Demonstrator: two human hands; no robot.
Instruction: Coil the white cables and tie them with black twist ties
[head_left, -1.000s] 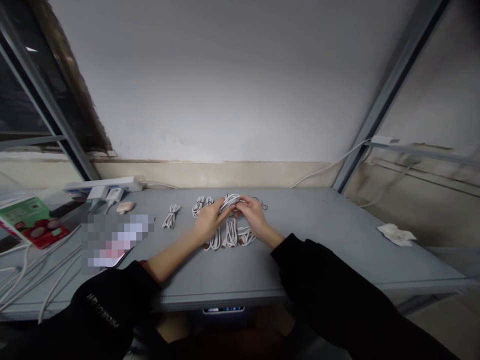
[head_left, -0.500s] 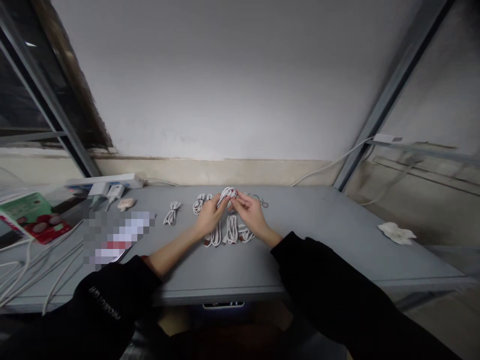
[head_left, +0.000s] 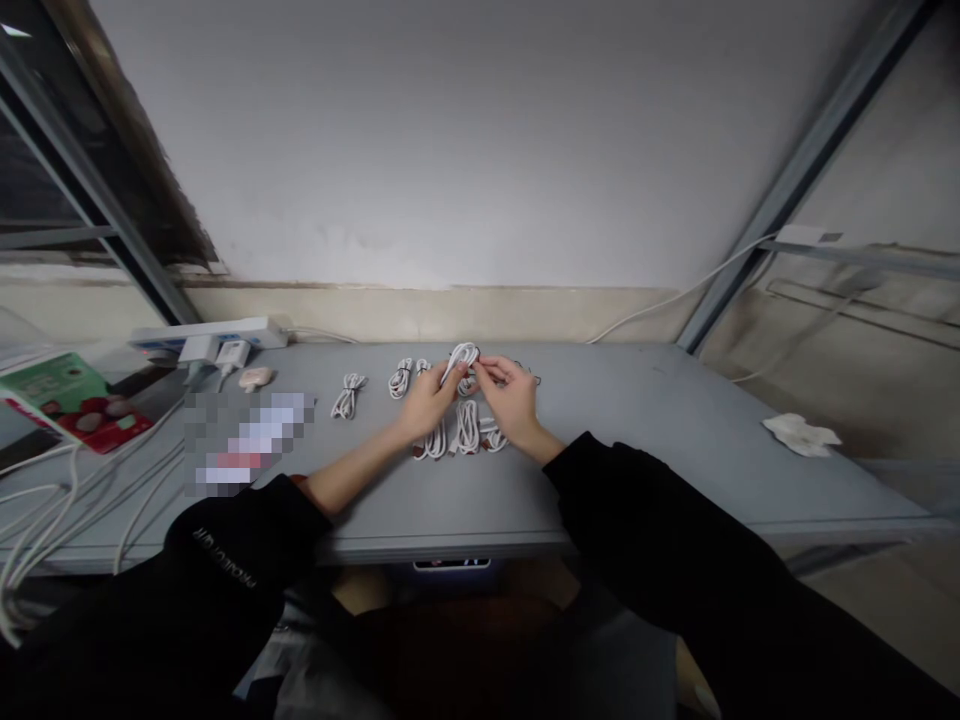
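Note:
My left hand [head_left: 429, 402] is closed round a coiled white cable [head_left: 463, 354], held just above the table. At the right end of this coil, the fingertips of my right hand [head_left: 511, 398] are pinched on a thin black twist tie [head_left: 477, 352], partly hidden by the fingers. Below my hands lie several loose coiled cables, among them one white coil [head_left: 468, 428] in the middle and another [head_left: 495, 435] by my right wrist. Bundles tied in black, a nearer one [head_left: 400, 378] and one farther left [head_left: 348, 396], rest beside my left hand. More dark ties [head_left: 535, 377] show behind my right hand.
On the left of the grey table [head_left: 645, 460] are a power strip [head_left: 262, 331] with plugged-in chargers, a pinkish earphone-like case [head_left: 256, 378], a blurred-out phone-like object [head_left: 251, 440], a green and red box [head_left: 82, 405] and trailing cables. Crumpled tissue [head_left: 801, 435] lies at right.
The camera view has tilted down slightly, so everything sits higher in the picture. Both hands still hold the coil; my right fingers have shifted slightly at its end.

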